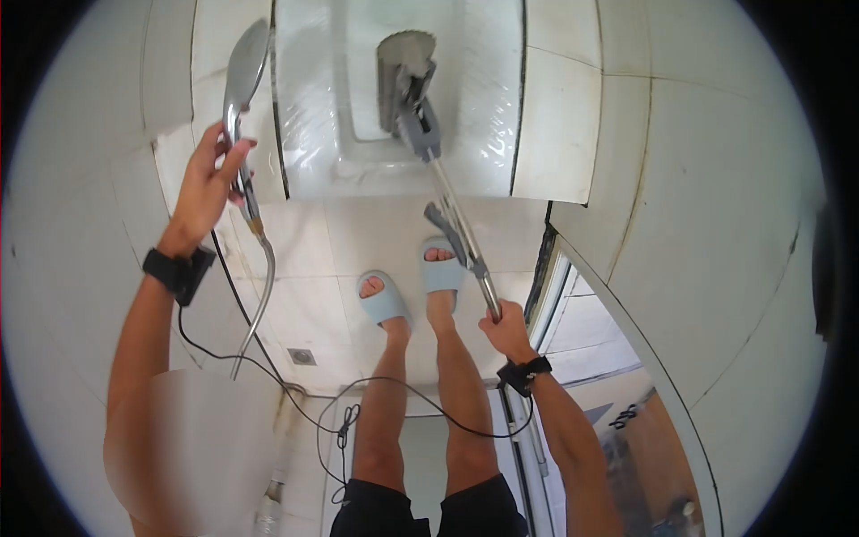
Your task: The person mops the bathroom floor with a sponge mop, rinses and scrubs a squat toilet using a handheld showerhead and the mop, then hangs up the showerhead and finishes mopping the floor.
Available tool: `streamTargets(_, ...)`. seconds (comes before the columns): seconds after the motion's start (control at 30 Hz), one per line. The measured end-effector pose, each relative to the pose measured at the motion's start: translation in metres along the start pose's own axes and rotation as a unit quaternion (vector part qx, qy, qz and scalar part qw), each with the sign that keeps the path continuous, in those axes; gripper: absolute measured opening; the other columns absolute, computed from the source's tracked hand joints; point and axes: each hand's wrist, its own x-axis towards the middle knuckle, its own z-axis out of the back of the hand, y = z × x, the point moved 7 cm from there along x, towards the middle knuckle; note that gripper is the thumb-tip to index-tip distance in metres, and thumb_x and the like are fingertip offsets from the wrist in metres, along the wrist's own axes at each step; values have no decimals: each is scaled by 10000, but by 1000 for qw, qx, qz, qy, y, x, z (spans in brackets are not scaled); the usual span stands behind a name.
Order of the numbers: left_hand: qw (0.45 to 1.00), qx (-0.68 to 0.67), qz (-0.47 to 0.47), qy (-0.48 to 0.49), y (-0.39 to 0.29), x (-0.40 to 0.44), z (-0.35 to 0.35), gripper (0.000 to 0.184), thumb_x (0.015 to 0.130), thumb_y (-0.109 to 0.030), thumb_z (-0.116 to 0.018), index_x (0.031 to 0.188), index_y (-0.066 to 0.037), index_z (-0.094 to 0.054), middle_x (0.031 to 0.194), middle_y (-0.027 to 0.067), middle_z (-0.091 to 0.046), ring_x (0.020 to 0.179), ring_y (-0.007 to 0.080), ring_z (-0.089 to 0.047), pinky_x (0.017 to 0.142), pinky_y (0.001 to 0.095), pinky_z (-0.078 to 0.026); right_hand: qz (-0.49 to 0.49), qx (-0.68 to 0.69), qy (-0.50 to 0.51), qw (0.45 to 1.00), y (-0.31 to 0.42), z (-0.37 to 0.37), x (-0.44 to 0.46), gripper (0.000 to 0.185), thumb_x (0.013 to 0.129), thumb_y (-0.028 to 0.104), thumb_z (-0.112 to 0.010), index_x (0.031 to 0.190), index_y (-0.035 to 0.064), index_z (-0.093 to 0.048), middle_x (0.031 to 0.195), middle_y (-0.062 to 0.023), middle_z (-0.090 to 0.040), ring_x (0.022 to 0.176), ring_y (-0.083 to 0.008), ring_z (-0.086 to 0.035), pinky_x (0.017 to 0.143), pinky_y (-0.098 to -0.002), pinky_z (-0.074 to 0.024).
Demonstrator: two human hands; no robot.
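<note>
At the upper left, my left hand [213, 174] is closed round the handle of a chrome shower head [248, 67], whose metal hose [268, 277] hangs down below it. My right hand [508, 331], lower and to the right, grips the end of a metal mop pole [461, 224]. Up the pole sits a grey lever, then a grey joint. The pole's far end carries a mop head [407, 54], tilted on its side over the wet white squat toilet basin [358, 161]. Water streaks show on the basin's sides.
Light tiles form a raised edge [559, 125] around the basin. Below it are two slippered feet [385, 300] and a floor drain [301, 357]. Black cables [420, 394] hang between the wristbands. A door frame [537, 438] stands at the lower right.
</note>
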Motion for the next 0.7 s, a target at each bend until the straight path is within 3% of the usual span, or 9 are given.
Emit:
streamTargets(0.03, 1000, 5, -13, 13, 1, 1, 0, 489, 1001, -329, -513, 1384, -48, -399, 1145, 120, -619, 785, 121, -602, 538, 215, -505, -8, -6, -7, 1000, 3, -2, 4, 177, 712, 66, -651, 633, 26, -498, 537, -45, -476, 498, -138, -436, 477, -323, -372)
streamTargets(0.17, 999, 11, -51, 10, -1, 2, 5, 515, 993, -357, -519, 1388, -45, -410, 1133, 108, -633, 764, 112, -595, 533, 217, -493, -53, 16, 13, 998, -18, -9, 13, 189, 715, 56, -668, 635, 47, -496, 541, 7, -451, 501, -96, -411, 470, -289, -345)
streamTargets(0.27, 998, 36, -54, -15, -3, 5, 9, 541, 983, -369, -535, 1395, -45, -403, 1134, 103, -636, 746, 102, -581, 530, 224, -487, -86, 18, 29, 996, -28, -12, 14, 216, 721, 64, -677, 622, 54, -485, 541, 13, -444, 499, -94, -410, 469, -289, -341)
streamTargets(0.4, 997, 29, -77, -6, -10, 2, 6, 551, 978, -375, -540, 1393, -40, -402, 1147, 108, -638, 733, 94, -567, 527, 225, -478, -49, 17, 21, 998, -31, -15, 16, 272, 735, 47, -701, 599, 71, -467, 523, 34, -435, 446, -67, -394, 411, -266, -309)
streamTargets(0.53, 993, 43, -103, -27, -25, -3, 0, 534, 967, -356, -565, 1370, -30, -436, 1000, 86, -630, 622, 74, -505, 511, 227, -459, -61, 36, 4, 997, -34, -21, 15, 280, 737, 44, -701, 592, 75, -464, 521, 35, -436, 426, -63, -395, 383, -258, -305)
streamTargets(0.57, 989, 29, -136, -43, -31, -5, -1, 540, 947, -370, -577, 1319, 4, -463, 834, 77, -561, 574, 122, -519, 499, 275, -463, -70, 50, 2, 996, -38, -22, 14, 279, 738, 44, -701, 593, 75, -464, 519, 36, -435, 419, -62, -395, 374, -255, -303)
streamTargets(0.7, 982, 73, -166, -61, -42, -3, -9, 501, 944, -360, -574, 1252, 26, -489, 688, 71, -529, 551, 173, -541, 496, 310, -465, -67, 65, 10, 996, -43, -31, 11, 271, 747, 48, -694, 601, 73, -467, 522, 38, -437, 410, -62, -395, 364, -252, -295)
